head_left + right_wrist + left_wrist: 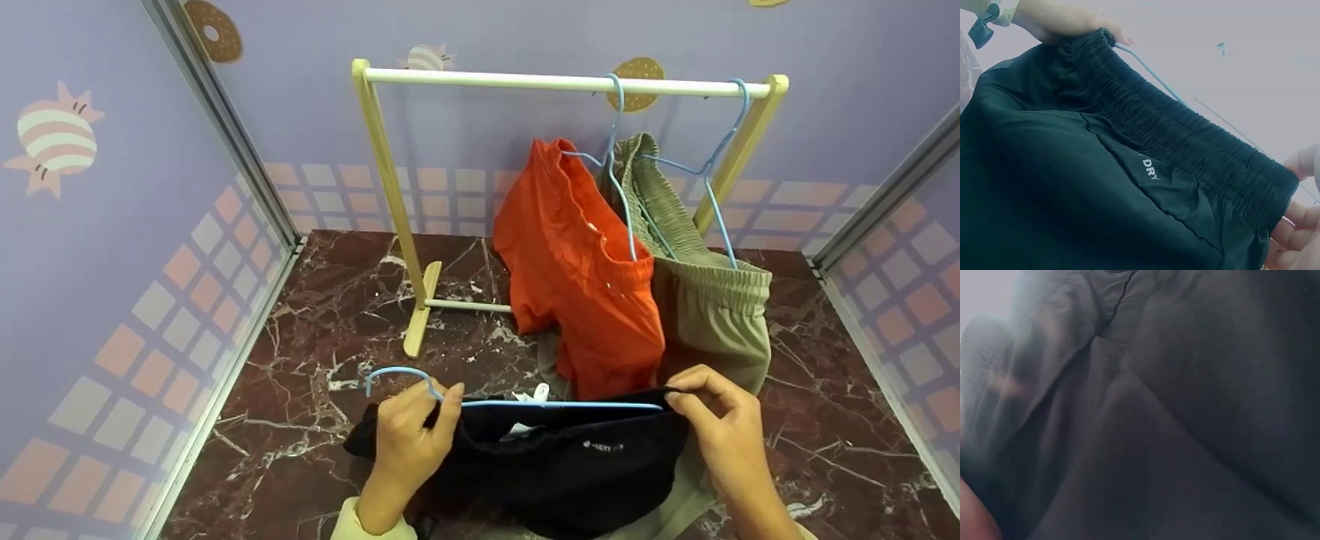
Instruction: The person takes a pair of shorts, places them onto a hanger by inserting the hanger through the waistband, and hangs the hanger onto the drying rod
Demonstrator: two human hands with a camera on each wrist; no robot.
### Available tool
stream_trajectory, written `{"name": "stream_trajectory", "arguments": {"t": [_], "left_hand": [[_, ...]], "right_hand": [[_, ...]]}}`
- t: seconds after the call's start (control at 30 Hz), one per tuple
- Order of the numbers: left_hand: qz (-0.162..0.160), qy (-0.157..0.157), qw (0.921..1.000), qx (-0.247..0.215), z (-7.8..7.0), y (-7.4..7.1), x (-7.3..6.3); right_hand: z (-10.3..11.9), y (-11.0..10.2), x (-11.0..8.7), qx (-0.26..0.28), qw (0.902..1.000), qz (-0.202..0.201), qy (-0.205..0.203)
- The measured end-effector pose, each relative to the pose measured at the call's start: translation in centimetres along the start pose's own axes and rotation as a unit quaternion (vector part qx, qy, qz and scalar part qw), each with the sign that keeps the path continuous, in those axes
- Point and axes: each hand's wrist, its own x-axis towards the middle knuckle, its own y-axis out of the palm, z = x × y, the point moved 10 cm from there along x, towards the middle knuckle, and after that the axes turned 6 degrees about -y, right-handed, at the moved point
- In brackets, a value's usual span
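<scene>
A pair of black elastic-waisted shorts (555,480) with small white lettering is held up at the front of the head view. My left hand (412,427) grips a light blue wire hanger (555,405) below its hook, at the left part of the waist. The hanger's straight bar runs along the waist opening. My right hand (724,424) pinches the right end of the waistband, close to the hanger's tip. In the right wrist view the gathered waistband (1185,132) stretches between both hands. Dark cloth (1145,410) fills most of the left wrist view.
Behind stands a wooden rack with a white rail (487,78). Orange shorts (577,262) and olive trousers (720,315) hang on blue hangers at its right half. Patterned panels (90,262) enclose the dark red marble surface (300,420) at the left, back and right.
</scene>
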Motion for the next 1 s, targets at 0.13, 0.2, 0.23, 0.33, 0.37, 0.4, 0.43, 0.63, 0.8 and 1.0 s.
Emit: {"name": "stream_trajectory", "arguments": {"t": [0.13,0.2,0.23,0.33,0.37,0.4,0.43,0.63,0.8,1.0], "left_hand": [[0.008,0.001,1.0000,0.003,0.0,0.2,-0.1],[0.012,0.004,0.9999,0.005,-0.1,0.4,-0.2],[0.015,0.005,0.9999,0.007,-0.1,0.4,-0.2],[0.022,0.010,0.9996,0.013,-0.2,0.7,-0.3],[0.023,0.011,0.9996,0.014,-0.3,0.8,-0.4],[0.026,0.012,0.9995,0.016,-0.3,0.9,-0.4],[0.028,0.011,0.9994,0.017,-0.4,1.0,-0.4],[0.043,0.004,0.9988,0.025,-0.5,1.4,-0.5],[0.056,0.003,0.9979,0.031,-0.7,1.9,-0.5],[0.068,-0.003,0.9969,0.039,-0.7,2.4,-0.6]], "right_hand": [[0.0,0.2,0.0,-0.010,0.9999,-0.005,-0.005],[0.0,0.5,0.0,-0.014,0.9999,-0.003,-0.008],[0.0,0.7,0.0,-0.017,0.9998,0.001,-0.009],[0.0,1.3,0.0,-0.033,0.9993,0.015,-0.012],[0.0,1.5,0.0,-0.040,0.9989,0.019,-0.011],[0.1,1.7,0.0,-0.049,0.9985,0.022,-0.013],[0.1,1.9,-0.1,-0.059,0.9979,0.025,-0.013],[0.2,3.2,-0.2,-0.098,0.9939,0.042,-0.028],[0.2,4.4,-0.4,-0.114,0.9898,0.070,-0.051],[-0.3,5.7,-0.9,-0.141,0.9830,0.106,-0.051]]}}
